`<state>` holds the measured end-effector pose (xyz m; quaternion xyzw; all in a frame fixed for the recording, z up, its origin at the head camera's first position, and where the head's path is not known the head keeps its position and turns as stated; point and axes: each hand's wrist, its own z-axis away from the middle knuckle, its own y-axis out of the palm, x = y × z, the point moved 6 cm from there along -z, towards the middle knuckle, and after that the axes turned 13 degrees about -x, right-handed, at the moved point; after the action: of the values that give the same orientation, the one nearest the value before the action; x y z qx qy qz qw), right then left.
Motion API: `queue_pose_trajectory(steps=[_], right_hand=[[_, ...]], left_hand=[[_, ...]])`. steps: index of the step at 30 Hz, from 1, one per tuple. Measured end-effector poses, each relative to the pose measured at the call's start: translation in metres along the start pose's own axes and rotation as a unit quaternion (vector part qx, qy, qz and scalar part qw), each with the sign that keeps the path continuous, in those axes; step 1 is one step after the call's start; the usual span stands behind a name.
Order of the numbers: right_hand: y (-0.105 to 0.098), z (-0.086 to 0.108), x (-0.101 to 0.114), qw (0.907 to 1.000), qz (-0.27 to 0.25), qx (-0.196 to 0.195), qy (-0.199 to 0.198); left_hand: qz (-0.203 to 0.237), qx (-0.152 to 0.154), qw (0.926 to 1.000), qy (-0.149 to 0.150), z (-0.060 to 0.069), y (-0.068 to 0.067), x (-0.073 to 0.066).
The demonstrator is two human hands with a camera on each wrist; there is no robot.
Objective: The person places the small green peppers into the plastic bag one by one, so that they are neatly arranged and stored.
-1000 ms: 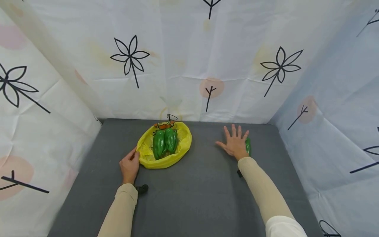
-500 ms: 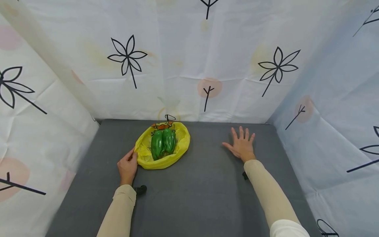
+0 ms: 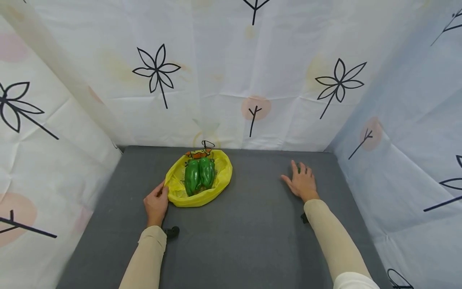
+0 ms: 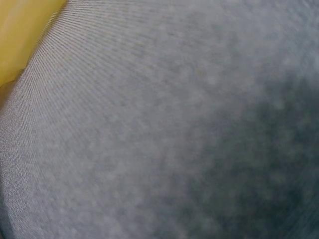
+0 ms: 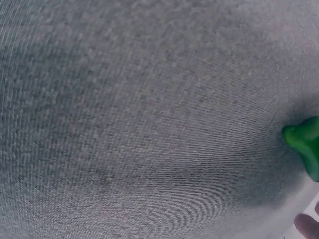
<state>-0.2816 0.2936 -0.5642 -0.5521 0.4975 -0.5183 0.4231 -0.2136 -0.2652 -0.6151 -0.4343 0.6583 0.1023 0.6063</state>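
In the head view, two glossy green bell peppers (image 3: 199,176) lie side by side inside a yellow plastic bag (image 3: 220,186) whose mouth is spread wide. At its left rim my left hand (image 3: 156,206) pinches the edge between thumb and fingers. Over on the right, my right hand (image 3: 303,185) hovers palm down with spread, slightly bent fingers above another green pepper (image 5: 306,142), which the hand mostly hides in the head view. A gap separates that pepper from the fingertip (image 5: 306,226) showing in the right wrist view. The left wrist view catches only part of the bag.
A dark grey cloth-covered table (image 3: 234,241) lies beneath everything. White curtains (image 3: 223,72) with plant drawings enclose its back and both sides. A dark wrist-camera piece (image 3: 172,232) sticks out from the left wrist.
My right hand has shifted right and slightly nearer, coming over the pepper, and its spread fingers have bent a little. The left hand stays on the bag's rim.
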Motion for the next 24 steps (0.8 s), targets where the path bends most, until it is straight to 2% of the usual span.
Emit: queue_pose_trajectory(steps=[7,11,16,24], right_hand=[[0.001,0.001,-0.01,0.9996,-0.005,0.008,0.027],[0.002,0.0,-0.015,0.9966,-0.053,0.016,0.061],[0.003,0.0,-0.022,0.9876,-0.117,0.017,0.104],[0.008,0.002,-0.023,0.9826,-0.141,0.022,0.118]], left_hand=[[0.002,0.002,1.0,-0.001,0.0,0.001,0.001],[-0.004,-0.001,1.0,-0.003,-0.001,0.001,0.001],[-0.008,0.0,1.0,-0.003,0.0,0.001,0.0],[-0.003,0.002,1.0,-0.004,0.0,0.001,0.001]])
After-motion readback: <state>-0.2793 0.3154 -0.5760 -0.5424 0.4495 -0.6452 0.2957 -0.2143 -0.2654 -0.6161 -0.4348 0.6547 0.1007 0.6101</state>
